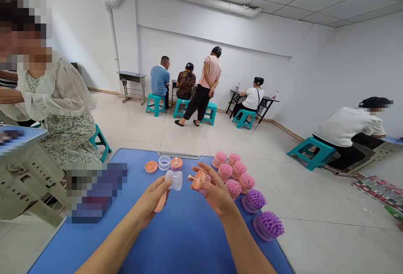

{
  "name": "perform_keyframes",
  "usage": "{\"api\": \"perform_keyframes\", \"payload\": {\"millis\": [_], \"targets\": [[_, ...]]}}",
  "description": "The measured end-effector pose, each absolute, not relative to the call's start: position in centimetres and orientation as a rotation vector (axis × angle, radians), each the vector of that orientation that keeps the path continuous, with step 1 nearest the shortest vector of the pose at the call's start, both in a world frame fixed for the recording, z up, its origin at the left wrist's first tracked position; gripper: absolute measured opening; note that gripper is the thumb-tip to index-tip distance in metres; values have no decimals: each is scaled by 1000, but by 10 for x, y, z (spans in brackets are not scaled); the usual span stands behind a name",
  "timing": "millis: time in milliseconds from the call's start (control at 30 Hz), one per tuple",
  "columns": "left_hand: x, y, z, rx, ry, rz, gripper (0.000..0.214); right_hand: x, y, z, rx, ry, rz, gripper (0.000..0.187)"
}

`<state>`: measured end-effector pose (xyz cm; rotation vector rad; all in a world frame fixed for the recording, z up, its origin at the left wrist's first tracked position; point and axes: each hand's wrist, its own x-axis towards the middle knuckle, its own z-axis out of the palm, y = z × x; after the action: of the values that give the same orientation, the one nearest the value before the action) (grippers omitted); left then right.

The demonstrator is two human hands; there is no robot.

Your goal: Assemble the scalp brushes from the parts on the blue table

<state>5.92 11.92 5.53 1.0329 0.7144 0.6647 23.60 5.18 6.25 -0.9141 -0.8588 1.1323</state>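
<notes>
**Both our grips closed on brush parts above the blue surface**

Our left hand [151, 200] has its grip curled around a peach plastic handle [160, 202], and a clear plastic cup [174, 180] sits against its fingertips [165, 185]. Our right hand [215, 192] pinches a peach disc with a short stem [198, 180], its fingers [204, 172] closed over the rim, and pink bristles show just behind it. The two hands are close together but not touching.

Beneath them, the blue surface [185, 240] carries a peach lid [151, 166], a clear ring [164, 163] and a bristled brush with a peach top [176, 164]. To our right, pink brushes [233, 173] and purple brushes [267, 225] stand in a loose cluster.

Beyond lies a tiled floor [157, 135]. A seated person in a floral dress [59, 110] is beside us, another in white [346, 127] sits at right, and others on teal stools [155, 105] sit by the far wall, near one standing person in a pink top [204, 89].
</notes>
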Motion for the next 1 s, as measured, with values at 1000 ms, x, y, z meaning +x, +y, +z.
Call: {"api": "perform_keyframes", "payload": {"millis": [1000], "targets": [[56, 123, 54, 1554, 715, 557, 48, 233, 41, 70, -1331, -1663, 588, 42]]}}
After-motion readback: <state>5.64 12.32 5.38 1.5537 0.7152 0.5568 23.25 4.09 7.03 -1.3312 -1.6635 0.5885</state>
